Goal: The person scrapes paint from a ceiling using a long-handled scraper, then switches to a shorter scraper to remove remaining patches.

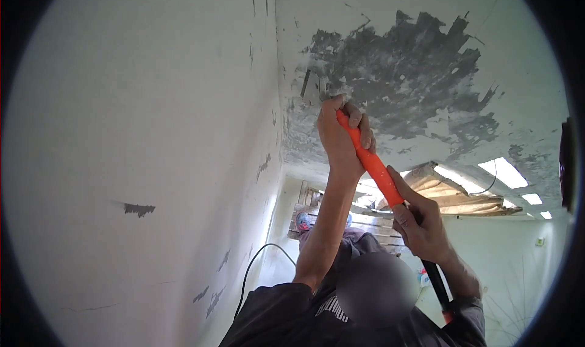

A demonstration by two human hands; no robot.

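A tool with an orange handle slants across the middle, and a black shaft runs down from its lower end. My left hand is wrapped round the handle's upper end, beside a flat scraper blade that lies against the patchy surface. Lower down, my right hand grips the end of the orange part, with one finger stretched along it. Around and beyond the blade is a large grey patch with ragged edges, where the white coating is gone.
A white wall with small grey marks fills the left side. Wooden slats and crumpled brown sheeting lie beyond my arms. A dark cable curves beside the wall. A blurred round area covers part of the dark shirt.
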